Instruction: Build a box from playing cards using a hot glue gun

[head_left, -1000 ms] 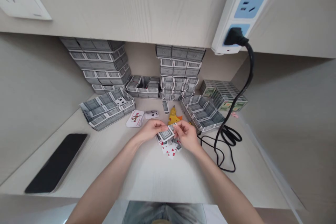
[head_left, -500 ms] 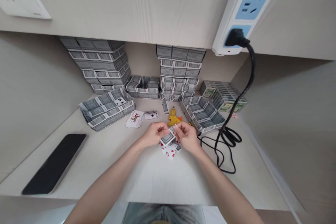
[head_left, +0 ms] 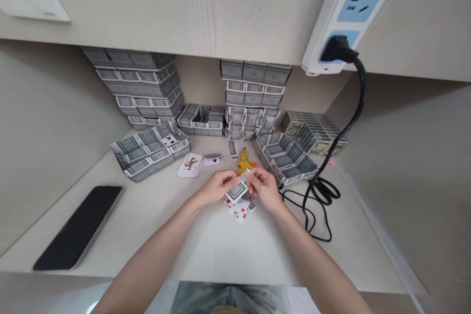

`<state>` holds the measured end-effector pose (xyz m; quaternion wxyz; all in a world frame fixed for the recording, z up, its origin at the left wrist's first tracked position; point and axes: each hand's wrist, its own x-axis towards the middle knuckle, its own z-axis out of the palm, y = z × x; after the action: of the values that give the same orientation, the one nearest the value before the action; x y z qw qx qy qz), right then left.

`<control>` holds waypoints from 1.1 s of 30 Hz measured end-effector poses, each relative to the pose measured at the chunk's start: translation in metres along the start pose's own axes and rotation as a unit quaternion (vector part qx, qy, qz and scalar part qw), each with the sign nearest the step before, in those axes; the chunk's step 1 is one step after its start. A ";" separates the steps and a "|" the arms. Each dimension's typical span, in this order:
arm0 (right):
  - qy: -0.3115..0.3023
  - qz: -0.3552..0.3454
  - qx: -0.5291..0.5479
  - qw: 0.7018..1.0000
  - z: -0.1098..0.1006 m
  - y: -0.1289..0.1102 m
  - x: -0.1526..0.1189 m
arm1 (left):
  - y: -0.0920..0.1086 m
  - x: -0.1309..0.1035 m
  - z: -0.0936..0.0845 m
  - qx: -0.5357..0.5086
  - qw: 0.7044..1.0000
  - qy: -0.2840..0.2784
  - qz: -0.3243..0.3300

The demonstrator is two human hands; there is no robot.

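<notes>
A grey-backed playing card piece (head_left: 237, 192) is pinched between my left hand (head_left: 220, 186) and my right hand (head_left: 264, 187), tilted above the desk. Beneath it lie loose face-up cards (head_left: 240, 210) with red marks. Just beyond my hands is a yellow glue gun (head_left: 243, 161), partly hidden by them. A pile of cards with a joker on top (head_left: 190, 165) rests to the left of it, beside a small stack of cards (head_left: 213, 159).
Open card-built trays (head_left: 150, 152) (head_left: 289, 159) stand left and right, with tall card-built stacks (head_left: 138, 88) (head_left: 253, 93) behind. A black phone (head_left: 79, 228) lies at left. A black cable (head_left: 356, 122) hangs from the power strip (head_left: 353, 14) onto the desk.
The fingers of my right hand have shifted slightly along the card's upper right edge, and more of its grey back shows. The whole view has moved a little.
</notes>
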<state>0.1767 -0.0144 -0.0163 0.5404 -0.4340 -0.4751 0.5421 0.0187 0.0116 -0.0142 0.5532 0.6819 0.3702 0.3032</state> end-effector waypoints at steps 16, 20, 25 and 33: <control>0.033 0.046 0.206 0.977 -0.001 -0.005 0.001 | 0.001 0.000 -0.010 0.100 0.981 0.150 0.069; 0.072 0.061 0.139 0.986 0.000 0.000 0.001 | 0.001 0.001 -0.008 0.094 0.982 0.152 0.063; 0.084 0.075 0.005 0.994 0.003 0.002 -0.003 | 0.002 0.000 -0.003 0.093 0.983 0.142 0.067; 0.015 -0.020 -0.122 0.992 0.006 0.000 -0.006 | -0.002 0.001 0.002 0.122 0.974 0.176 0.078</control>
<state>0.1707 -0.0210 -0.0160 0.5010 -0.4950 -0.5385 0.4627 0.0203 0.0112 -0.0166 0.3670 0.7068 0.4417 0.4131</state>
